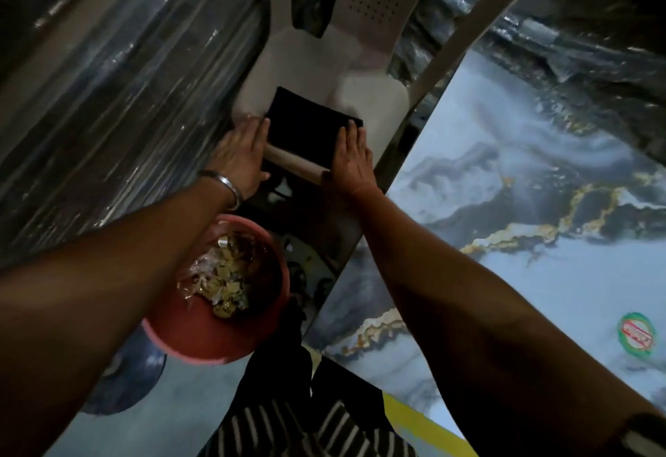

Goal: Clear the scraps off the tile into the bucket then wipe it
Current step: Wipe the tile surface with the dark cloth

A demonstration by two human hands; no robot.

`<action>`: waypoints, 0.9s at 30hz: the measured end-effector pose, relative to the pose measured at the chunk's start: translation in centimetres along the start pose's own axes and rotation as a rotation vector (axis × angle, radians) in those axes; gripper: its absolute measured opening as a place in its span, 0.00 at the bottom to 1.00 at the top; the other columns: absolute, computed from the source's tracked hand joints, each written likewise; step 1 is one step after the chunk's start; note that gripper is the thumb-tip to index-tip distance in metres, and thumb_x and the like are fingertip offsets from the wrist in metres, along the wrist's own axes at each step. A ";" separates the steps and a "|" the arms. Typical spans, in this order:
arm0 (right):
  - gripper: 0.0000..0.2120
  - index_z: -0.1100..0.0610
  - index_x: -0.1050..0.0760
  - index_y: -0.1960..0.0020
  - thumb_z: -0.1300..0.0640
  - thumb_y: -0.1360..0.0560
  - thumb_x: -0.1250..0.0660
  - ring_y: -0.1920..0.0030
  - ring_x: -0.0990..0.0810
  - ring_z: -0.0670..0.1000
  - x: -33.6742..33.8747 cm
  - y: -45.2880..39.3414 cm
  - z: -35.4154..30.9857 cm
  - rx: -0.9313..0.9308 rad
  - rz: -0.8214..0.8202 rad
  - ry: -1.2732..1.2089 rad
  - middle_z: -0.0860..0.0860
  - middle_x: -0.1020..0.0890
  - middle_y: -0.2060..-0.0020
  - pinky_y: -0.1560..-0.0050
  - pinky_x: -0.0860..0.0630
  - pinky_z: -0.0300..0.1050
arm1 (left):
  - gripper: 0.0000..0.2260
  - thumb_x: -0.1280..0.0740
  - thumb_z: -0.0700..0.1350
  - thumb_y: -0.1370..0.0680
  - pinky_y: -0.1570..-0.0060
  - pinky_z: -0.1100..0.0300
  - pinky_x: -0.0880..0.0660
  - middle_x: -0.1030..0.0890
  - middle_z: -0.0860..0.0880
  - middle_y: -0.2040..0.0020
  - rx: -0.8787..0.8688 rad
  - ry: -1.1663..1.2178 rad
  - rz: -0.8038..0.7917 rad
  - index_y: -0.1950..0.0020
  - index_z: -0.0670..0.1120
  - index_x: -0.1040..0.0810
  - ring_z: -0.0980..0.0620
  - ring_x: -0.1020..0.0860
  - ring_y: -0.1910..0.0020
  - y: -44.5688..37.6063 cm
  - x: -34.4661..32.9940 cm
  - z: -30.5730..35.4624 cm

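One marbled tile at right, its surface bare of scraps. One pink bucket lower left on the floor, scraps inside. One black cloth on the plastic chair seat; left hand and right hand, two hands, fingers straight, flank its edges, probably touching.

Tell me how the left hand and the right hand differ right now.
The left hand wears a metal bangle at the wrist; the right hand wears none. The left lies at the black cloth's left edge, the right at its right. Both lie flat, fingers straight.
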State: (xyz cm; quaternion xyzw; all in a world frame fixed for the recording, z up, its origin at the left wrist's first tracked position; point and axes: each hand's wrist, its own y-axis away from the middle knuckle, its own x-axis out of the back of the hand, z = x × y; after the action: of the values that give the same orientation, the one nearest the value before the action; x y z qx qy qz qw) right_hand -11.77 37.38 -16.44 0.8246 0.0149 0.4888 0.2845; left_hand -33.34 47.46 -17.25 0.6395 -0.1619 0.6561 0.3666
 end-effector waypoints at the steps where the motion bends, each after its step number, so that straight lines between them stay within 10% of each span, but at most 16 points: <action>1: 0.48 0.62 0.61 0.16 0.50 0.20 0.31 0.17 0.64 0.61 -0.6 -1.3 0.1 -0.011 -0.025 0.008 0.60 0.63 0.17 0.17 0.54 0.62 | 0.50 0.21 0.51 0.32 0.26 0.43 0.42 0.43 0.35 0.21 -0.029 -0.009 -0.006 0.20 0.37 0.46 0.37 0.45 0.21 -1.1 -0.5 -0.7; 12: 0.73 0.61 0.70 0.17 0.30 0.36 0.23 0.17 0.68 0.61 -7.8 -12.4 -0.6 -0.088 -0.090 0.184 0.59 0.66 0.17 0.18 0.65 0.60 | 0.70 0.19 0.65 0.46 0.22 0.47 0.55 0.54 0.42 0.18 -0.225 -0.157 -0.128 0.19 0.42 0.58 0.44 0.56 0.19 -13.3 -9.2 -3.3; 19: 0.39 0.62 0.62 0.16 0.49 0.15 0.42 0.16 0.60 0.60 -12.3 -10.2 -0.3 -0.102 0.006 0.240 0.59 0.58 0.16 0.17 0.57 0.60 | 0.25 0.47 0.44 0.19 0.23 0.53 0.58 0.37 0.39 0.21 -0.322 -0.246 0.099 0.21 0.40 0.43 0.40 0.39 0.22 -11.0 -12.3 -4.1; 27: 0.26 0.64 0.45 0.18 0.61 0.15 0.47 0.21 0.36 0.63 -11.4 -7.1 -2.3 -0.022 0.059 0.313 0.62 0.36 0.20 0.28 0.31 0.57 | 0.25 0.50 0.39 0.23 0.32 0.42 0.31 0.25 0.35 0.31 -0.303 -0.141 -0.042 0.29 0.35 0.27 0.33 0.25 0.32 -8.1 -10.8 -4.6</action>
State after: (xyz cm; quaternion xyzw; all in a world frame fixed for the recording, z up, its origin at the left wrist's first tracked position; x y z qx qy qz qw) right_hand -17.81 40.96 -28.09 0.7354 0.0296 0.6194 0.2732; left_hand -32.01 53.18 -30.27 0.6245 -0.2711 0.5699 0.4601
